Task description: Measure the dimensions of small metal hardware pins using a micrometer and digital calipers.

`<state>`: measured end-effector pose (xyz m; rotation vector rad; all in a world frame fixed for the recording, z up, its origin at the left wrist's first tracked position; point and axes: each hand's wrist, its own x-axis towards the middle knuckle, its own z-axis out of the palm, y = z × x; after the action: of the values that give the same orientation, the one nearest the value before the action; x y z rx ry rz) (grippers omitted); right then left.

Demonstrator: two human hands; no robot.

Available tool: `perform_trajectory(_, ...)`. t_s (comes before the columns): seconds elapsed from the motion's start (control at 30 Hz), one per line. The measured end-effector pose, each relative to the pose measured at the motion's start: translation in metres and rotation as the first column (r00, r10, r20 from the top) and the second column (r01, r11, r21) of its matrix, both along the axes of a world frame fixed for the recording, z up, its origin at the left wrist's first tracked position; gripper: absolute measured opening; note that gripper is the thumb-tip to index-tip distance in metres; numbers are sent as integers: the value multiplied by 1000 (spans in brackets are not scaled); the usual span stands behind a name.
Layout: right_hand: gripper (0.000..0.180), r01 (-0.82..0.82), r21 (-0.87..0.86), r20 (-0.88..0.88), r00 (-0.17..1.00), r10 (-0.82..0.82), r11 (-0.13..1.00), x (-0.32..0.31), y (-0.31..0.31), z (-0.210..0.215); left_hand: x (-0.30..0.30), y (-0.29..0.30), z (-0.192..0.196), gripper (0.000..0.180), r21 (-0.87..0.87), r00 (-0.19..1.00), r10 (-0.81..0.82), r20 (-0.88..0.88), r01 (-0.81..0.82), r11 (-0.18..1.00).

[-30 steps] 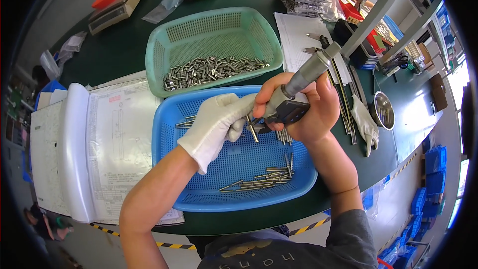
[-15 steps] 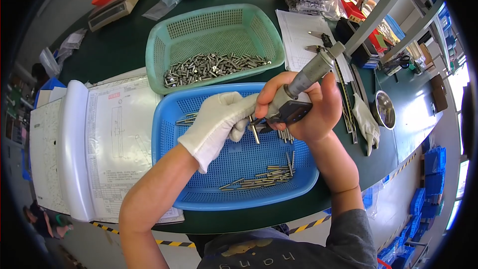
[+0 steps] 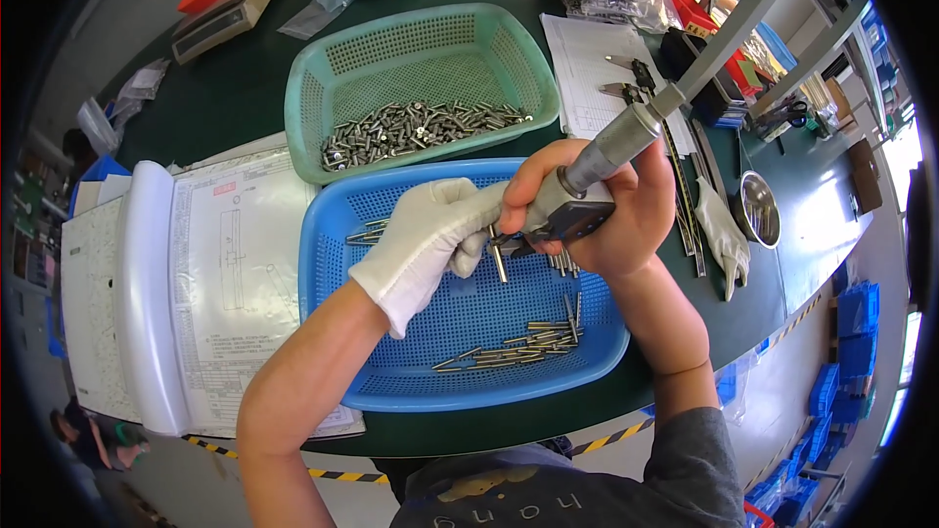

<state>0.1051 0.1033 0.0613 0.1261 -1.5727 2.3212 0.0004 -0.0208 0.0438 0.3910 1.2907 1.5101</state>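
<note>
My left hand wears a white glove and pinches a thin metal pin over the blue basket. My bare right hand grips a grey micrometer, its jaw at the pin's upper end. More pins lie in the blue basket's near right part, and a few lie beside my left hand. The green basket behind holds a heap of short metal pins.
An open binder with drawings lies to the left. A loose white glove, a steel cup, rulers and hand tools sit to the right. A scale, plastic bags and paper sheets are at the back of the dark green table.
The micrometer and both hands have shifted only slightly; the pin stays pinched at the micrometer's jaw over the blue basket.
</note>
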Motion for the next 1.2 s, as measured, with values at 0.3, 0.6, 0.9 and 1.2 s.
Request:
perform_trajectory(0.3, 82, -28, 120, -82, 996, 39, 992, -2, 5, -8, 2, 0, 2, 34, -4, 1000, -5, -20, 5, 1000)
perform_trajectory(0.6, 92, 31, 131, -5, 1000, -30, 991, 1, 1, 0, 0, 1, -2, 32, -2, 1000, -21, -4, 21, 1000)
perform_trajectory(0.9, 82, 42, 122, 21, 999, -45, 992, 1, -1, 3, 0, 0, -1, 31, -9, 999, -44, 1, 44, 999)
perform_trajectory(1.2, 79, 25, 174, -7, 1000, -24, 984, 2, -1, 2, 4, 1, -2, 29, -49, 999, 39, -2, -39, 998)
